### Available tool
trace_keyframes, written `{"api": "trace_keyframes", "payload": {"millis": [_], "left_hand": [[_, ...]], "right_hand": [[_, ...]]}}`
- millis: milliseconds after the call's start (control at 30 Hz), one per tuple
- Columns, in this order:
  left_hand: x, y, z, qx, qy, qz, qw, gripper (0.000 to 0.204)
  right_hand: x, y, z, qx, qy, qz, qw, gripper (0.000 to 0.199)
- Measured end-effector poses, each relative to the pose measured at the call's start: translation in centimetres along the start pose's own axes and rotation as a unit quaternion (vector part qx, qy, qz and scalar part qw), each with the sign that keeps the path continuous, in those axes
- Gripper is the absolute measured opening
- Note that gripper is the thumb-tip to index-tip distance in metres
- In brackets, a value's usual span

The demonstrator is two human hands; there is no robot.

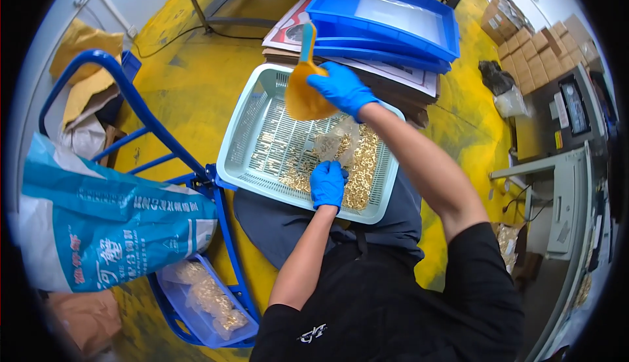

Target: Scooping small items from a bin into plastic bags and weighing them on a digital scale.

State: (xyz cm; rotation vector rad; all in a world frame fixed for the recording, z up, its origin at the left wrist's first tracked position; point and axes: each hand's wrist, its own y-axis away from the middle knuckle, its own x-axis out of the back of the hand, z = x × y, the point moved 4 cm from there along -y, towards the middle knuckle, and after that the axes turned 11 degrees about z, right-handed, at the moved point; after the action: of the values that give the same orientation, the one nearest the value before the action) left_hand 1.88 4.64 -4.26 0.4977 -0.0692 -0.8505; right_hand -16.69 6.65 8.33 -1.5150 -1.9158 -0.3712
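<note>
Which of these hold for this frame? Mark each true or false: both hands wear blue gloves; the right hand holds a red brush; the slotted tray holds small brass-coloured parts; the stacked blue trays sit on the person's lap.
1. Both hands wear blue gloves: true, left hand, right hand.
2. Right hand holds a red brush: false, an orange scoop with a blue handle.
3. The pale green slotted tray holds brass-coloured parts: true.
4. The blue trays sit on the lap: false, they lie beyond the slotted tray.
</note>
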Motion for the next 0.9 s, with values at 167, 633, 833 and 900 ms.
{"api": "trace_keyframes", "payload": {"millis": [167,633,833,900], "left_hand": [[-0.1,-0.7,-1.7,0.004,-0.058,0.0,0.998,0.026],[-2.8,-2.6,9.1,-0.293,-0.635,-0.016,0.715,0.043],[-4.1,-5.7,10.0,-0.264,-0.72,-0.047,0.64,0.042],[-3.9,-6.4,10.0,-0.269,-0.709,-0.037,0.651,0.041]], "right_hand": [[-8.8,1.6,4.9,-0.109,-0.046,-0.073,0.99,0.064],[3.9,7.6,7.0,-0.109,0.227,0.013,0.968,0.062],[1.7,9.6,5.3,-0.095,0.218,-0.09,0.967,0.035],[1.0,9.5,5.2,-0.101,0.219,-0.084,0.967,0.033]]}}
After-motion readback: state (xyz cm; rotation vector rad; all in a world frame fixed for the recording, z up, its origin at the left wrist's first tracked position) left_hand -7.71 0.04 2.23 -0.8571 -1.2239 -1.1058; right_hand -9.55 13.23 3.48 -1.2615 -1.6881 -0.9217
